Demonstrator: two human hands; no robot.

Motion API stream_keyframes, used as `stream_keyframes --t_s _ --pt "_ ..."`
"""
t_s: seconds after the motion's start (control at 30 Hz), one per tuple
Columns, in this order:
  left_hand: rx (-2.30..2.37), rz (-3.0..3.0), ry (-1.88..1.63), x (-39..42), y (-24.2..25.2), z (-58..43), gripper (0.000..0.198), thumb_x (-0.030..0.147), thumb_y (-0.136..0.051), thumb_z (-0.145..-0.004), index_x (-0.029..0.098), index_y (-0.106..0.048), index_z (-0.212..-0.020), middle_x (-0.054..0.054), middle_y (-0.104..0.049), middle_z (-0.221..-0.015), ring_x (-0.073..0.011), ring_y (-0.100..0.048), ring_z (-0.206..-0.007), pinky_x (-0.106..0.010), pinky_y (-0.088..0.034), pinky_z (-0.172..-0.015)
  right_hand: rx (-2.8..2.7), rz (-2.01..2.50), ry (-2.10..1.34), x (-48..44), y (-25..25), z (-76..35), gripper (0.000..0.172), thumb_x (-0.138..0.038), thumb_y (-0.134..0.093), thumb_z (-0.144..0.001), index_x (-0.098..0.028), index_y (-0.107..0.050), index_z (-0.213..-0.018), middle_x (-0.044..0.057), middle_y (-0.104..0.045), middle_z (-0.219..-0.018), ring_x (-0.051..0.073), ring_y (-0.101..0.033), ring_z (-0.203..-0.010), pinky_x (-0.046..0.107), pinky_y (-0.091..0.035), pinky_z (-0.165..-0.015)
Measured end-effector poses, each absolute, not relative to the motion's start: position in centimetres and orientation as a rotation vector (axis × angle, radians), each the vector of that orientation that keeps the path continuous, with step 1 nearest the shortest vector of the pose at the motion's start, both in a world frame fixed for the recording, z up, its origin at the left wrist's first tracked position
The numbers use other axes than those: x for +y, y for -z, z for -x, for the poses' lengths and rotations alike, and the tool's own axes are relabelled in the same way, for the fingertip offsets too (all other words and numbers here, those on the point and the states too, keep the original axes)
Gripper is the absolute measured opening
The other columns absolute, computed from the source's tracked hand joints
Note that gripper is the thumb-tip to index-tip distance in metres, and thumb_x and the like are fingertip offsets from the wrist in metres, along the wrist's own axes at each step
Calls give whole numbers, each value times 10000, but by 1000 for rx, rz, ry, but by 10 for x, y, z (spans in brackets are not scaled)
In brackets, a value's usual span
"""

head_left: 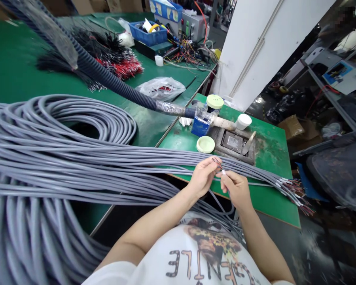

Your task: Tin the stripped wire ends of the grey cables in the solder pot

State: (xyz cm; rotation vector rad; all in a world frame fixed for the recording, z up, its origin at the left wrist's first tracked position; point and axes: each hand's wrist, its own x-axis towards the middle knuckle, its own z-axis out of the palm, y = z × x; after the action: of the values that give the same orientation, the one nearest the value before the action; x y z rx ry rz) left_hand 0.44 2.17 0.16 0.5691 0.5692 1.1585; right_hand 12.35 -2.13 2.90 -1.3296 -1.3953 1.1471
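Observation:
Between my hands is the end of a grey cable, with thin dark and reddish wires [217,161] fanning out of a white sleeve [223,171]. My left hand [204,175] pinches the thin wires in its fingertips. My right hand [235,187] is closed round the cable just below the white sleeve. Behind both hands, a bundle of grey cables [172,157] runs across the green board; its stripped ends [298,190] fan out at the right. The cable's further run below my right hand is partly hidden.
Large coils of grey cable [86,107] fill the left. A corrugated hose [115,85] crosses above the table to a blue box [199,126]. Beyond the hands are a soldering pot [233,140] with a scraper [249,143], a pale green lid [205,144] and a white tub [243,121].

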Motion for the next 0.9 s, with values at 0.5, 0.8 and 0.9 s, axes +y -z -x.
stream_keyframes --t_s 0.5,0.8,0.9 --pt "368 -592 -931 9 10 -7 361 431 -694 -748 125 -705 -939 -17 -600 -592 -125 -557 -563 -271 -454 -621 -1519 1389 -1023 -24 -27 -139 160 -312 -606 -834 -208 -686 -743 9 -634 -657 147 -575 -612 283 -457 -604" --pt "400 -876 -826 3 16 1 389 502 -659 -763 119 -699 -704 -69 -644 -700 -163 -574 -697 -307 -443 -751 -1870 1373 -664 -19 -77 -158 164 -275 -690 -763 -247 -699 -924 -5 -572 -692 155 -544 -673 299 -440 -663" --pt "410 -957 -805 0 15 -1 395 500 -663 -757 116 -700 -674 -63 -639 -672 -160 -558 -679 -300 -437 -744 -1940 1343 -631 -14 -82 -150 204 -282 -710 -743 -242 -689 -942 -9 -550 -699 153 -540 -689 296 -441 -667"
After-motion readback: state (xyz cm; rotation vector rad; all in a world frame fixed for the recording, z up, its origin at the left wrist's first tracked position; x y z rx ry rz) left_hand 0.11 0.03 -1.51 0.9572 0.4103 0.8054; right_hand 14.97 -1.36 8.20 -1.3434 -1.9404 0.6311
